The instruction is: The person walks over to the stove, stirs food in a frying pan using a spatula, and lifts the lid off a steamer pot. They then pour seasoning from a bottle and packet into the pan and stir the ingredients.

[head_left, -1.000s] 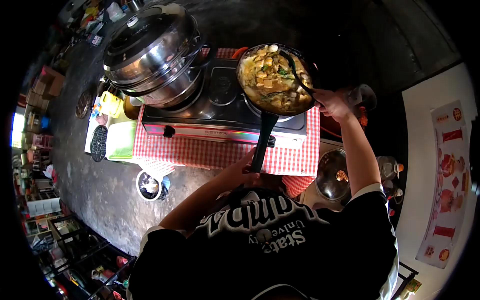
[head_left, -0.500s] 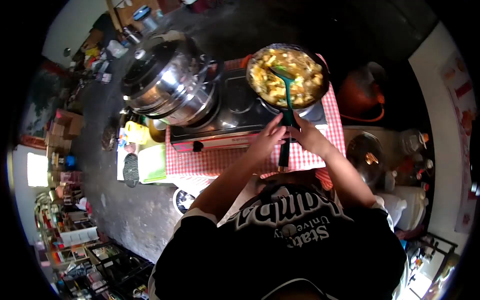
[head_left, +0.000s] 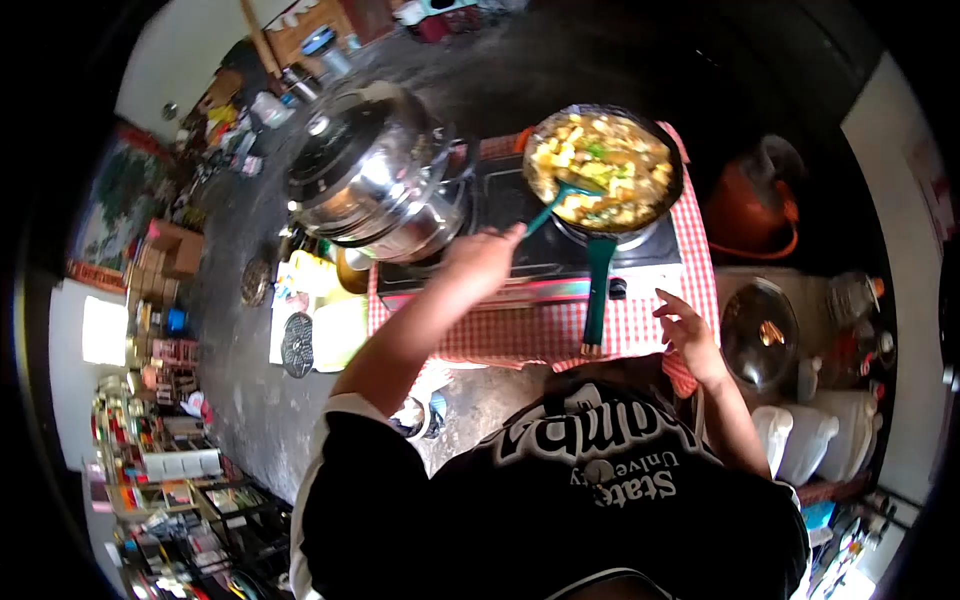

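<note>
One spatula point(head_left: 547, 212) in left hand point(head_left: 481, 262), grip seemingly clenched; right hand point(head_left: 690, 338) released near pan handle point(head_left: 598, 290).

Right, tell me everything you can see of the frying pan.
The frying pan is round and dark-rimmed, metal by its look, with a long, straight green handle pointing toward the person. It sits on the right side of the stove, full of chunky yellow and brown food with bits of green. A green spatula, held in the left hand, reaches in from the left. The handle is ungripped; the right hand is open beside it.
</note>
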Demonstrator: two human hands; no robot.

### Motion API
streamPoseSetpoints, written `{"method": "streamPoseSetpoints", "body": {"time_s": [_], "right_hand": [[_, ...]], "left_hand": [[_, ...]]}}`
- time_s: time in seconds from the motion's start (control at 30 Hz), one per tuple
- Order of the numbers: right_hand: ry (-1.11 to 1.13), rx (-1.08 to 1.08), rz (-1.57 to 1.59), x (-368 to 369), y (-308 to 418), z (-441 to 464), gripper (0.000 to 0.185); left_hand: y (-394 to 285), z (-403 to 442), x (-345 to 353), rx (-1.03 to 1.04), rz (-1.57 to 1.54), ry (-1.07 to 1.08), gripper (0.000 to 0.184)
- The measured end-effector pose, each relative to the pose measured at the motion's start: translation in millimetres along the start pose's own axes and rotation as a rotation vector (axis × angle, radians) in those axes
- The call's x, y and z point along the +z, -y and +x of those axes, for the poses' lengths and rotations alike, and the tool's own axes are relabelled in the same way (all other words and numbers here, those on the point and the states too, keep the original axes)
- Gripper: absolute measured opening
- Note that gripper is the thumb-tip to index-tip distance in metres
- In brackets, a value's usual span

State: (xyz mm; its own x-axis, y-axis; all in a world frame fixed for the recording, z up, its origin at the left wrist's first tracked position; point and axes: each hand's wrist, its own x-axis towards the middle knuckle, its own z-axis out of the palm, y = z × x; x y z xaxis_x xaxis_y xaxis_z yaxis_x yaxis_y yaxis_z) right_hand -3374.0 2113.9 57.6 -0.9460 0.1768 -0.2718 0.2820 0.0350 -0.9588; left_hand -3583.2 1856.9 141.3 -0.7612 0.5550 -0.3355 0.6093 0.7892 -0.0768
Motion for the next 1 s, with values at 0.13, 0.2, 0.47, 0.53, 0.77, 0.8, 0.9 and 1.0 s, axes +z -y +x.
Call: {"method": "streamPoseSetpoints", "body": {"time_s": [0.13,0.2,0.47,0.53,0.77,0.8,0.9,1.0], "right_hand": [[-0.174,-0.002,0.056,-36,-35,-24,0.039],[-0.253,-0.009,0.082,-43,-51,-30,0.038],[-0.288,0.048,-0.003,-48,-60,-35,0.041],[-0.312,0.024,0.003,-49,-61,-35,0.041],[-0.312,0.068,0.045,-55,-70,-36,0.041],[-0.301,0.074,0.034,-54,-69,-35,0.041],[-0.275,0.086,0.002,-53,-63,-31,0.041],[-0.277,0.081,-0.017,-53,-61,-26,0.042]], "left_hand": [[19,-34,-53,0.121,0.005,-0.104,0.044],[22,-46,-68,0.127,0.098,-0.179,0.042],[17,6,-27,0.197,0.099,-0.028,0.041],[11,18,-12,0.207,0.070,-0.039,0.042],[-8,41,17,0.107,-0.014,-0.093,0.045],[-8,45,21,0.112,-0.034,-0.110,0.045],[-7,49,19,0.103,-0.069,-0.119,0.042],[-3,33,-17,0.072,-0.101,0.000,0.041]]}}
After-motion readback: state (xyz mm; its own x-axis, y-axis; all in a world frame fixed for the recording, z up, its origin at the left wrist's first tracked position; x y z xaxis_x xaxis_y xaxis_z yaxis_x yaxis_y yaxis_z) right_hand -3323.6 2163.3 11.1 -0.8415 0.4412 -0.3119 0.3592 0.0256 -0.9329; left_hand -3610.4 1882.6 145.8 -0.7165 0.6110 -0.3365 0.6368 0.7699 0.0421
